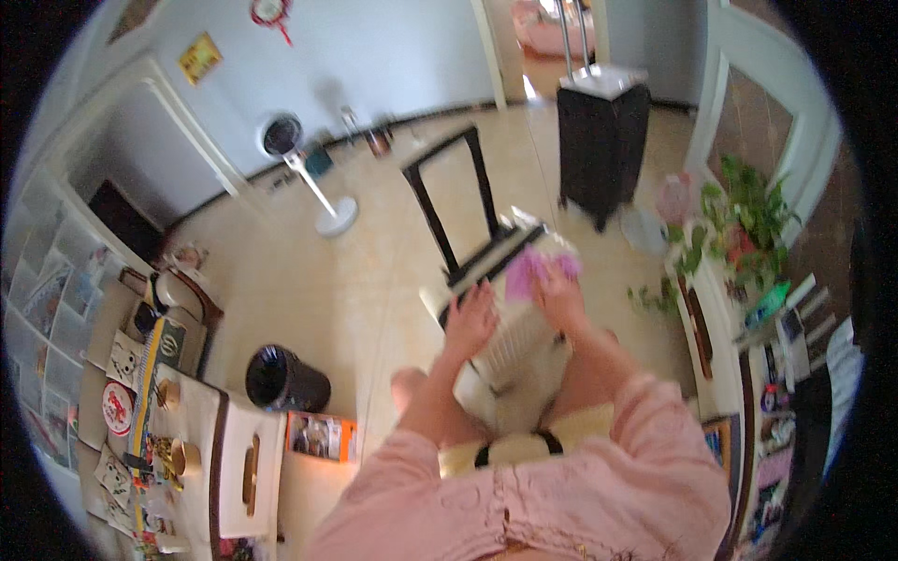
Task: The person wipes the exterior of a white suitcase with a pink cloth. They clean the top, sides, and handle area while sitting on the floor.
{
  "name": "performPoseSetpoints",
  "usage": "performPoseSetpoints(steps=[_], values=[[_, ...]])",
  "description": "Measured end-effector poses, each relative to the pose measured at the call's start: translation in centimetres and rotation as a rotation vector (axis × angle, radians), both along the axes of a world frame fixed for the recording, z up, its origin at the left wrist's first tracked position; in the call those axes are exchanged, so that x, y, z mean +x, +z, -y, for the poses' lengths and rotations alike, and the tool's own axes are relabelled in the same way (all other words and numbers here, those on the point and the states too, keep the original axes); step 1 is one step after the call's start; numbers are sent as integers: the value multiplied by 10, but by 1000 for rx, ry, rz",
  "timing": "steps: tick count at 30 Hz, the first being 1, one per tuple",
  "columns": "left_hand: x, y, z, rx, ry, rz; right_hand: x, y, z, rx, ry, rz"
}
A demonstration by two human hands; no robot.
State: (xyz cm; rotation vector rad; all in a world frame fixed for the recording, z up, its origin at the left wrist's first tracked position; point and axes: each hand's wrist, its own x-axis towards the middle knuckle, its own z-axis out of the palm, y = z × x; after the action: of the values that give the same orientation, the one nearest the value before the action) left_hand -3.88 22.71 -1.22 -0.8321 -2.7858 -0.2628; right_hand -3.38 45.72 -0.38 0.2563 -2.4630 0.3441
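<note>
A cream suitcase (520, 348) stands upright between my legs, its black telescopic handle (430, 220) pulled out beyond it. My right hand (557, 292) is closed on a crumpled pinkish-purple cloth (520, 274), pressed against the far right part of the suitcase top. On the left part of that top rests my left hand (472, 321), fingers stretched out and somewhat apart near the base of the handle. Some of the cloth is hidden under my right fingers.
A dark suitcase (603, 140) stands far right. A white pedestal fan (335, 216) is far left, a black bin (288, 379) nearer left. An orange box (321, 438) lies beside a white drawer unit (245, 467). Leafy plants (748, 215) stand at the right.
</note>
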Motion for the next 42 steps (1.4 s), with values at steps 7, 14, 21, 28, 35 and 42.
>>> performPoseSetpoints(steps=[7, 14, 21, 28, 35, 42], values=[[15, 21, 16, 145, 20, 92, 12, 9, -4, 38, 26, 146], [24, 15, 11, 43, 348, -77, 63, 8, 65, -18, 357, 170], [26, 22, 16, -32, 275, -128, -8, 8, 46, -55, 248, 213], [22, 25, 15, -29, 227, -110, 28, 9, 25, -13, 326, 224], [5, 24, 18, -125, 69, -94, 72, 24, 8, 31, 395, 299], [2, 29, 7, -180, 101, -67, 17, 22, 22, 75, 258, 256]])
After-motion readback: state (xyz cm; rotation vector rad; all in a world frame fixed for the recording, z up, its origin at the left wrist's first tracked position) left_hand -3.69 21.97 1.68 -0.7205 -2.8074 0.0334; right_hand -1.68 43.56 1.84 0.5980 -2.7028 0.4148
